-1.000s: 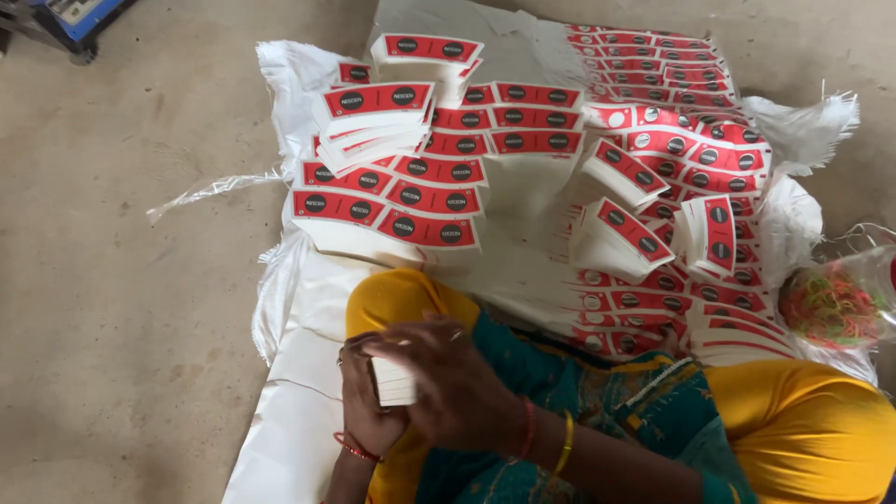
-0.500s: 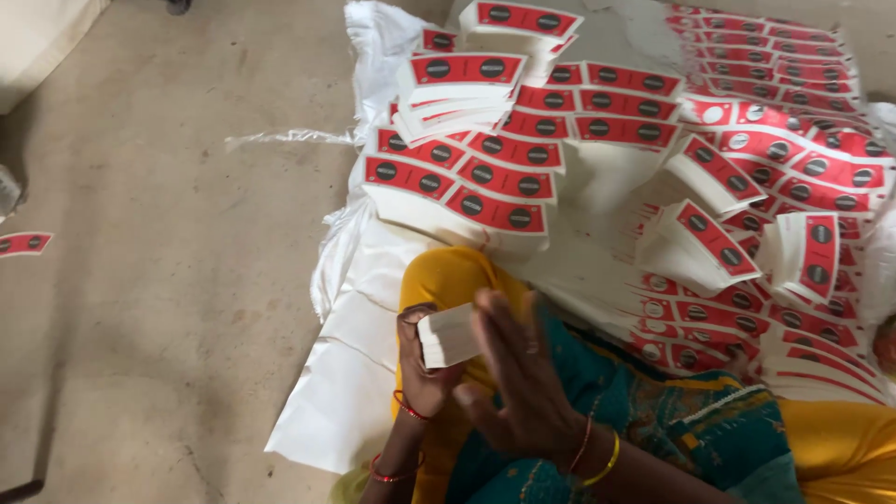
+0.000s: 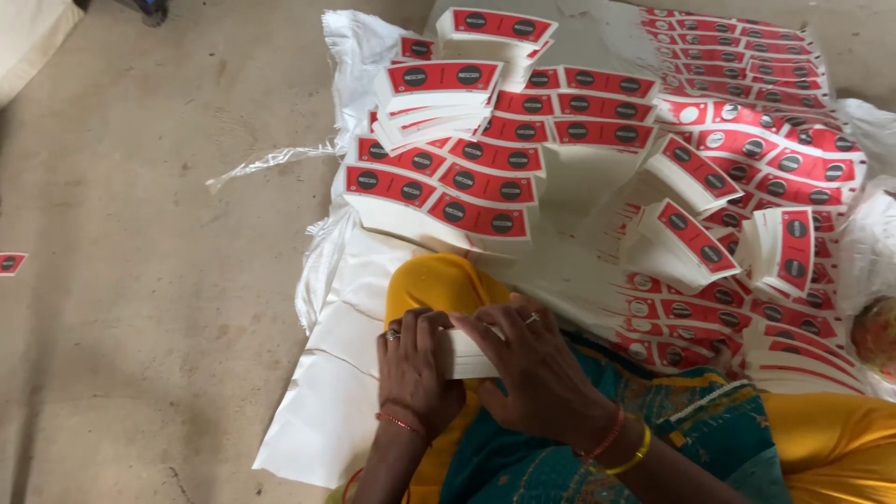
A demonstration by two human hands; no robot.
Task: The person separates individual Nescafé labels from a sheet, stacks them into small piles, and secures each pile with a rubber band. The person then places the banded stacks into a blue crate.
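Note:
Both my hands grip one small white stack of paper cup blanks (image 3: 464,353) over my yellow-clad knee (image 3: 439,285). My left hand (image 3: 413,366) wraps its left end, fingers curled on top. My right hand (image 3: 534,366) covers its right end from above, fingers spread, a ring on one finger. Beyond the knee lie several fanned stacks of red and white cup blanks (image 3: 448,191) on a white woven sack (image 3: 336,373).
More rows of red blanks (image 3: 747,131) cover the sack to the right and far side. A single red blank (image 3: 9,263) lies on the bare concrete floor (image 3: 149,280) at the left. A pale bag (image 3: 873,252) sits at the right edge.
The small white stack came down from a raised, tilted hold to lie level on my knee. My right hand closed over it, and the view shifted.

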